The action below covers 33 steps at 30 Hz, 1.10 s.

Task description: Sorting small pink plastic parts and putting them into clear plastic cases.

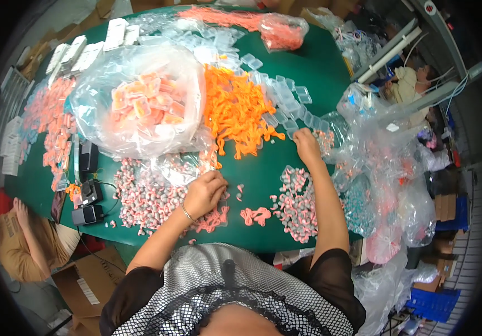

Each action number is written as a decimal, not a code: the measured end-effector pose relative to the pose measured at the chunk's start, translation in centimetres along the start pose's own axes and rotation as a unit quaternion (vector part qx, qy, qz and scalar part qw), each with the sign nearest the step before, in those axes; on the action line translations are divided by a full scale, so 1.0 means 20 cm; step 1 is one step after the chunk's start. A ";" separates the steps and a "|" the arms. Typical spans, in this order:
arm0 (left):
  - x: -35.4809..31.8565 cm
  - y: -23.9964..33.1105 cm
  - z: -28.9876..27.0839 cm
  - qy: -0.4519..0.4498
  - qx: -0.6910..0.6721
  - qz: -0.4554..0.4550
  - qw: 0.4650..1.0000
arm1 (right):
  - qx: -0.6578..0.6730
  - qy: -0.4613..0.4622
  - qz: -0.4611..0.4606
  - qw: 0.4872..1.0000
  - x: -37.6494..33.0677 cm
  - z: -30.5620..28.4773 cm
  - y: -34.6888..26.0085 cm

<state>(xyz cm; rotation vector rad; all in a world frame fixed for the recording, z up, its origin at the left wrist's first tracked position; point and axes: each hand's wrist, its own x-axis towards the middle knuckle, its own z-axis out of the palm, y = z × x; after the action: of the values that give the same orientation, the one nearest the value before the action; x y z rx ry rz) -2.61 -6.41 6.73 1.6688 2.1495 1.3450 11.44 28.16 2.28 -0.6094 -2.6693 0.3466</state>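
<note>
My left hand (206, 193), a bracelet on its wrist, has its fingers curled together beside a heap of small pink-and-grey pieces (151, 196). What it holds, if anything, is hidden. Just below it lie coral-pink cords (213, 220), and another looped pink cord (255, 216) lies to their right. My right hand (306, 144) reaches farther out, fingertips closed on the edge of a small clear plastic case (291, 127) at the near end of a spread of such cases. Left of those cases is a pile of bright orange cords (238, 109).
A large clear bag (92, 117) of orange-filled cases stands on the green table (263, 185). A second pink-and-grey heap (297, 204) lies by my right forearm. Black devices (88, 190) with cables sit at left. Plastic bags (403, 162) crowd the right edge. Another person (22, 246) sits lower left.
</note>
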 end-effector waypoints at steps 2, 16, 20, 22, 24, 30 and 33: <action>-0.01 -0.01 0.00 0.003 -0.010 0.011 1.000 | 0.020 0.019 0.006 1.000 0.00 -0.07 -0.03; -0.19 -0.05 -0.07 0.019 0.020 -0.035 0.999 | 0.021 0.001 -0.042 0.999 -0.48 -0.10 -0.77; -0.15 -0.04 -0.12 0.054 0.048 -0.074 0.995 | -0.041 -0.044 -0.074 0.995 -0.51 0.02 -0.79; -0.14 -0.11 -0.16 0.096 0.061 -0.100 0.988 | -0.018 -0.026 -0.092 0.995 -0.50 0.05 -0.79; -0.14 -0.14 -0.20 0.147 0.082 -0.122 0.978 | -0.014 -0.035 -0.098 0.994 -0.51 0.08 -0.77; -0.14 -0.32 -0.29 0.108 0.160 -0.192 0.962 | 0.033 -0.059 -0.087 0.994 -0.54 0.12 -0.77; -0.06 -0.26 -0.28 0.057 0.239 -0.206 0.947 | 0.075 -0.057 -0.060 0.994 -0.55 0.10 -0.78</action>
<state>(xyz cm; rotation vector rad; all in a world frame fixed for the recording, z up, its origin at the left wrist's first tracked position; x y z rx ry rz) -8.95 -10.63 6.06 1.1599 2.8566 0.8653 14.18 9.15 1.98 -0.3931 -2.7398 0.5566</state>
